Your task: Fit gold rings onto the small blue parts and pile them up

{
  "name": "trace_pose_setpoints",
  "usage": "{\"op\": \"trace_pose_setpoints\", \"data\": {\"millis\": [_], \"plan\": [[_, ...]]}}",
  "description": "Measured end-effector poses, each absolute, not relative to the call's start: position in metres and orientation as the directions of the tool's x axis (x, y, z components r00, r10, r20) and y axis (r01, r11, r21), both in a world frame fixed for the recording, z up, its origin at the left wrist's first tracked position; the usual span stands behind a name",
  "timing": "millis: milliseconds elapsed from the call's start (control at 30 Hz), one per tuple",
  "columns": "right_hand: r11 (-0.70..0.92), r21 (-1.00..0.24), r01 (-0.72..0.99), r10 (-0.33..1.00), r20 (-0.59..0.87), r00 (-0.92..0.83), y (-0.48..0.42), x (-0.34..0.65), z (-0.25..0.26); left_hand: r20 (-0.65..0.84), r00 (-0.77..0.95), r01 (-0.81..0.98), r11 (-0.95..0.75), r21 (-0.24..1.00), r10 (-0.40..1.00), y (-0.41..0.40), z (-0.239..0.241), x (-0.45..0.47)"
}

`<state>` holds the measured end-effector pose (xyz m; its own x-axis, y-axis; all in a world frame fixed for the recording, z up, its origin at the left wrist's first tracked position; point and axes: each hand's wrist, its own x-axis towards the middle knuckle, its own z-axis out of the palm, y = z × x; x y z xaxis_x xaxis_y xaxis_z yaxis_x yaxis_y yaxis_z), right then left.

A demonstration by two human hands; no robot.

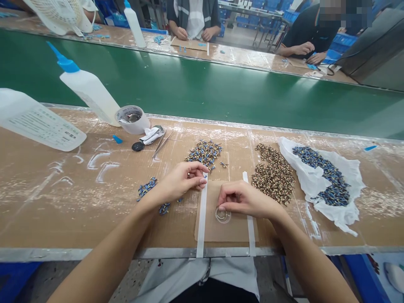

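Observation:
My left hand [184, 180] hovers over the cardboard-covered bench, fingers pinched together on a tiny part I cannot make out, just below a pile of small blue-and-brass parts [204, 152]. My right hand [243, 198] rests curled on a taped-down cardboard square [233, 227], fingertips pinched right above a small clear dish [223, 215]. A few finished blue pieces [147, 187] lie left of my left hand. A heap of brass rings [274, 174] lies right of my right hand.
A white bag with blue parts [328, 179] lies at the right. Two white squeeze bottles [88, 90] [38, 122], a tape roll [132, 119] and tweezers [161, 144] sit at the back left. Beyond runs a green conveyor belt [221, 90]; other people work across it.

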<state>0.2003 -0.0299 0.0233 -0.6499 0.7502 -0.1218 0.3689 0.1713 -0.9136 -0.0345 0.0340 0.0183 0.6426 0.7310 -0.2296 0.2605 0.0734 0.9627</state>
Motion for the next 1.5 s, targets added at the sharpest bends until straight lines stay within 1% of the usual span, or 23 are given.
{"op": "trace_pose_setpoints", "data": {"millis": [100, 200, 333, 467, 733, 933, 1133, 1233, 1400, 1500], "plan": [[0.197, -0.904, 0.38, 0.738, -0.118, -0.664, -0.03, 0.203, 0.027, -0.218, 0.697, 0.236, 0.068, 0.969, 0.684, 0.032, 0.015, -0.03], [0.201, -0.908, 0.367, 0.728, -0.112, -0.676, -0.03, 0.205, 0.028, -0.206, 0.74, 0.171, 0.117, 0.978, 0.641, 0.031, 0.01, -0.024], [0.199, -0.909, 0.365, 0.729, -0.112, -0.675, -0.029, 0.205, 0.028, -0.256, 0.735, 0.139, 0.23, 0.963, 0.627, 0.031, 0.004, -0.016], [0.199, -0.897, 0.395, 0.735, -0.13, -0.666, -0.03, 0.205, 0.028, -0.256, 0.739, 0.115, 0.258, 0.959, 0.623, 0.03, 0.003, -0.013], [0.23, -0.89, 0.394, 0.745, -0.099, -0.659, -0.03, 0.204, 0.03, -0.262, 0.73, 0.165, 0.21, 0.964, 0.631, 0.025, 0.005, -0.012], [0.238, -0.878, 0.415, 0.752, -0.104, -0.651, -0.032, 0.201, 0.029, -0.237, 0.7, 0.226, 0.105, 0.968, 0.674, 0.021, 0.014, -0.01], [0.289, -0.876, 0.385, 0.747, -0.045, -0.663, -0.033, 0.195, 0.026, -0.25, 0.709, 0.225, 0.124, 0.966, 0.659, 0.021, 0.01, -0.007], [0.235, -0.9, 0.368, 0.746, -0.077, -0.662, -0.033, 0.195, 0.026, -0.243, 0.703, 0.216, 0.125, 0.968, 0.669, 0.021, 0.008, -0.007], [0.029, -0.951, 0.307, 0.773, -0.173, -0.611, -0.033, 0.2, 0.03, -0.227, 0.709, 0.217, 0.1, 0.971, 0.668, 0.019, 0.011, -0.007], [-0.047, -0.971, 0.236, 0.813, -0.174, -0.555, -0.032, 0.206, 0.034, -0.209, 0.727, 0.21, 0.078, 0.975, 0.655, 0.017, 0.013, -0.008]]}}
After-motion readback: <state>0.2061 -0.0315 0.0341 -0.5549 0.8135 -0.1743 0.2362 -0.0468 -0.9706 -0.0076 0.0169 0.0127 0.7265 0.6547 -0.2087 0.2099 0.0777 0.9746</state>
